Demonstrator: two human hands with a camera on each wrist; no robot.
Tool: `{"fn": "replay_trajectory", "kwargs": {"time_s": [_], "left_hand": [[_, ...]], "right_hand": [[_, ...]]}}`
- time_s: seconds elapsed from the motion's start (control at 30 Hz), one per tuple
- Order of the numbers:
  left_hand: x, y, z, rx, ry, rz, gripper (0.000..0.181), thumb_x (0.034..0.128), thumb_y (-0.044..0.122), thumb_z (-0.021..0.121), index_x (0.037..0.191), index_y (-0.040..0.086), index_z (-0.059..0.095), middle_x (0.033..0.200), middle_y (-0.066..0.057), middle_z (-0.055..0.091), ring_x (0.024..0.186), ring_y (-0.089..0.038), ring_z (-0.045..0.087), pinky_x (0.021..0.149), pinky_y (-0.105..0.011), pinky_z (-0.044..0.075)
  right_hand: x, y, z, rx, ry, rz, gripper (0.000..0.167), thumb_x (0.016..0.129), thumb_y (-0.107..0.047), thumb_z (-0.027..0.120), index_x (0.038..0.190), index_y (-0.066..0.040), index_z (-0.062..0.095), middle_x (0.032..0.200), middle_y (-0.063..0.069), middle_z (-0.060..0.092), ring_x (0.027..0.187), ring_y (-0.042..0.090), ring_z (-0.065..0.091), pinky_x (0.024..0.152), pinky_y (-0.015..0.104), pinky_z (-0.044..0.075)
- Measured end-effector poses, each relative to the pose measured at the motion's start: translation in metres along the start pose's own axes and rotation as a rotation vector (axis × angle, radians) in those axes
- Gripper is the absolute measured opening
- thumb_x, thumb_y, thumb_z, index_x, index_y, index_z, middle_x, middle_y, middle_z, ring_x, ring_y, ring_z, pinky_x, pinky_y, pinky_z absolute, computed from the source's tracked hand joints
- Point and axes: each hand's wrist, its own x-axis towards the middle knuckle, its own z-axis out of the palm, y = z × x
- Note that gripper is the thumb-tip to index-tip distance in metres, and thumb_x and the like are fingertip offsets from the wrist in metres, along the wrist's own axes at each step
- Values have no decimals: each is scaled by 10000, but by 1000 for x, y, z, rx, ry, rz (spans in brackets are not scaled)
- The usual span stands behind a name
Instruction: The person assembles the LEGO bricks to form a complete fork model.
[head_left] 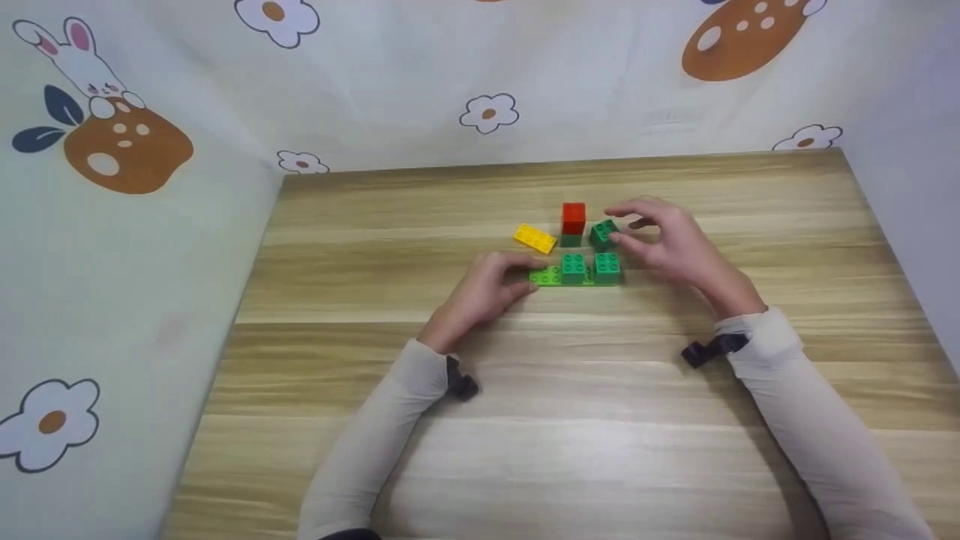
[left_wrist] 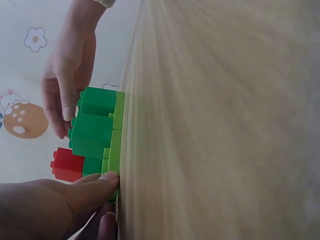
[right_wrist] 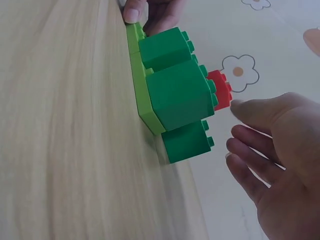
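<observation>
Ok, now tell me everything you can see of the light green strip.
The light green strip is low, long and studded, seemingly plastic; a seam suggests two pieces end to end. It lies flat on the table, carrying two darker green blocks. Bare studs show at its left end and between the blocks. The left hand pinches that end.
</observation>
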Motion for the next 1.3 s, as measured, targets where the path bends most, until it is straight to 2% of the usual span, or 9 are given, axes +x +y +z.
{"fn": "replay_trajectory", "kwargs": {"time_s": [0.2,0.57,1.07,1.13,1.23,1.3], "left_hand": [[1,-1,0,-1,-2,0,368,978,98,805,1339,157,776,1373,-11,768,1337,-175,681,1217,-378,487],[2,-2,-1,9,-35,5,382,996,101,784,1373,147,752,1420,-20,743,1380,-177,647,1245,-381,457],[2,-4,-1,-16,-33,-16,400,982,108,799,1371,190,756,1444,12,728,1413,-156,621,1254,-372,445],[1,-4,-2,-14,-28,-17,404,976,103,806,1367,194,759,1436,15,731,1405,-159,625,1251,-373,448],[1,-4,-1,-10,-19,-22,417,964,99,819,1362,209,762,1427,27,733,1396,-158,627,1245,-372,455],[0,-4,-1,-6,-14,-21,425,958,100,827,1361,218,763,1427,35,732,1394,-154,627,1242,-367,458]], "right_hand": [[1,7,3,3,-56,49,472,977,-79,801,1431,-46,674,1461,136,679,1356,347,635,1136,560,543],[-1,17,7,18,-88,109,552,1000,-110,783,1525,-77,615,1550,144,635,1375,379,643,1168,549,522],[-2,22,13,33,-78,145,511,1023,-91,746,1518,-72,620,1467,195,684,1230,387,731,1076,542,583],[-2,22,13,34,-70,144,499,1024,-92,746,1508,-70,628,1450,189,696,1205,376,744,1052,502,602],[-2,23,13,46,-62,130,483,1021,-89,751,1488,-46,638,1433,194,703,1191,365,751,1001,334,626],[-2,23,14,56,-58,124,474,1018,-82,753,1475,-27,641,1419,203,707,1185,365,752,967,267,625]]}}
